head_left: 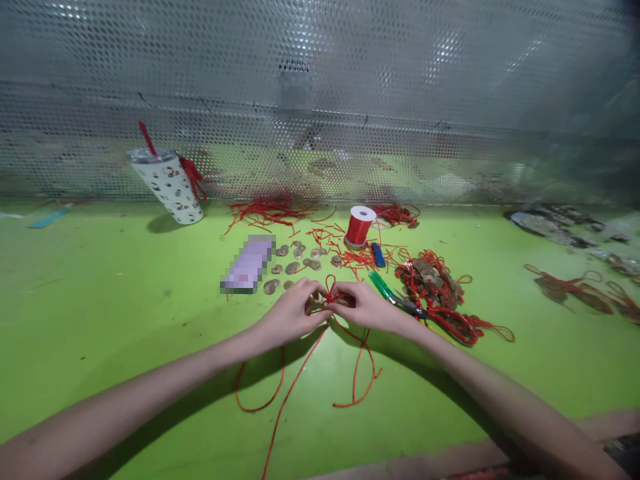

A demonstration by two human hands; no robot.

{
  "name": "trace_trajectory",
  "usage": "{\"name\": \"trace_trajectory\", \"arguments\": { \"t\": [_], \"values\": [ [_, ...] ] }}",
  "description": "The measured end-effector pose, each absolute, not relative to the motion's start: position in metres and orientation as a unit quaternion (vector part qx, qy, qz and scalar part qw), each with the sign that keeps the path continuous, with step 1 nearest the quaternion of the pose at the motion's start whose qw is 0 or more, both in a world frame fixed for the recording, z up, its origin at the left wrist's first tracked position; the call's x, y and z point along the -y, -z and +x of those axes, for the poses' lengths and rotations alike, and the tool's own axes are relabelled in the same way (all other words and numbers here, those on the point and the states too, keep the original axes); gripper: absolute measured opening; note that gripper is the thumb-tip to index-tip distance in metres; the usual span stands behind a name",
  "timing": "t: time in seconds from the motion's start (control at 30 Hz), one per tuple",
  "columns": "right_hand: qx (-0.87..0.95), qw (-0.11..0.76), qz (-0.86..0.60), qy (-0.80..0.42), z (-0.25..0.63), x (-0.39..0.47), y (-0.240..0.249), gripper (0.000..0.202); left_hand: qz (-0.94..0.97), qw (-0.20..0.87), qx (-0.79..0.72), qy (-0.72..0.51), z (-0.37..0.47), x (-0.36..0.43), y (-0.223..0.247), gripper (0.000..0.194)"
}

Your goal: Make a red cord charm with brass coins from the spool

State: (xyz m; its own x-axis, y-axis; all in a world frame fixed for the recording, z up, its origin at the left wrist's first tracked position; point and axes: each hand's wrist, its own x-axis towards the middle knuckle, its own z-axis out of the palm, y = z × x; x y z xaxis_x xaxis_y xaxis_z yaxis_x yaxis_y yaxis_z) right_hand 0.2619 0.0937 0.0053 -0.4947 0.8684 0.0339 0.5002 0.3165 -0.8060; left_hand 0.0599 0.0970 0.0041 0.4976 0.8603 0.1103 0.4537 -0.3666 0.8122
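My left hand (301, 309) and my right hand (361, 305) meet near the middle of the view, fingers pinched on a knotted red cord (331, 288). A small loop of it stands up between the fingertips, and long loose ends hang below onto the green table (190, 393). Something round and coin-like is partly hidden within the fingers. Just beyond my hands lie several loose coins (292, 268). To the right of my right hand is a heap of coins tied with red cord (433, 280).
A pixelated phone-like object (249, 263) lies left of the coins. Behind stand a red thread spool (359, 228) and a patterned cup (173, 187). Right are a blue lighter (378, 255), a green tool (383, 285) and red-handled pliers (455, 325). A perforated metal screen (320, 87) rises behind.
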Motion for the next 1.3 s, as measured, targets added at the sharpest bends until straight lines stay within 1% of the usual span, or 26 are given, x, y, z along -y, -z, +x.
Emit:
{"name": "trace_trajectory", "arguments": {
  "t": [0.07, 0.13, 0.2, 0.27, 0.33, 0.5, 0.63, 0.8, 0.97, 1.3],
  "values": [
    [0.780, 0.233, -0.437, -0.383, 0.264, -0.095, -0.007, 0.012, 0.757, 0.423, -0.420, -0.268, 0.060, -0.098, -0.002, 0.021],
    [0.783, 0.219, -0.424, -0.398, 0.266, -0.095, -0.009, 0.011, 0.722, 0.508, -0.412, -0.225, 0.061, -0.099, 0.000, 0.022],
    [0.783, 0.209, -0.416, -0.412, 0.268, -0.096, -0.012, 0.013, 0.703, 0.556, -0.402, -0.187, 0.062, -0.101, 0.001, 0.020],
    [0.776, 0.214, -0.419, -0.420, 0.270, -0.096, -0.013, 0.017, 0.711, 0.549, -0.395, -0.192, 0.063, -0.102, 0.001, 0.019],
    [0.760, 0.238, -0.423, -0.432, 0.271, -0.098, -0.014, 0.021, 0.714, 0.537, -0.390, -0.224, 0.064, -0.104, 0.001, 0.019],
    [0.716, 0.305, -0.412, -0.473, 0.270, -0.103, -0.006, 0.019, 0.641, 0.613, -0.391, -0.245, 0.064, -0.104, 0.002, 0.026],
    [0.686, 0.342, -0.444, -0.464, 0.259, -0.099, 0.002, 0.021, 0.631, 0.613, -0.397, -0.263, 0.063, -0.104, 0.006, 0.030],
    [0.683, 0.347, -0.501, -0.404, 0.254, -0.092, 0.005, 0.025, 0.627, 0.621, -0.389, -0.266, 0.061, -0.104, 0.009, 0.038],
    [0.681, 0.356, -0.499, -0.400, 0.262, -0.089, 0.012, 0.028, 0.637, 0.605, -0.386, -0.280, 0.060, -0.102, 0.007, 0.047],
    [0.605, 0.442, -0.518, -0.412, 0.262, -0.088, 0.009, 0.039, 0.596, 0.633, -0.400, -0.291, 0.062, -0.103, 0.010, 0.040]
  ]
}}
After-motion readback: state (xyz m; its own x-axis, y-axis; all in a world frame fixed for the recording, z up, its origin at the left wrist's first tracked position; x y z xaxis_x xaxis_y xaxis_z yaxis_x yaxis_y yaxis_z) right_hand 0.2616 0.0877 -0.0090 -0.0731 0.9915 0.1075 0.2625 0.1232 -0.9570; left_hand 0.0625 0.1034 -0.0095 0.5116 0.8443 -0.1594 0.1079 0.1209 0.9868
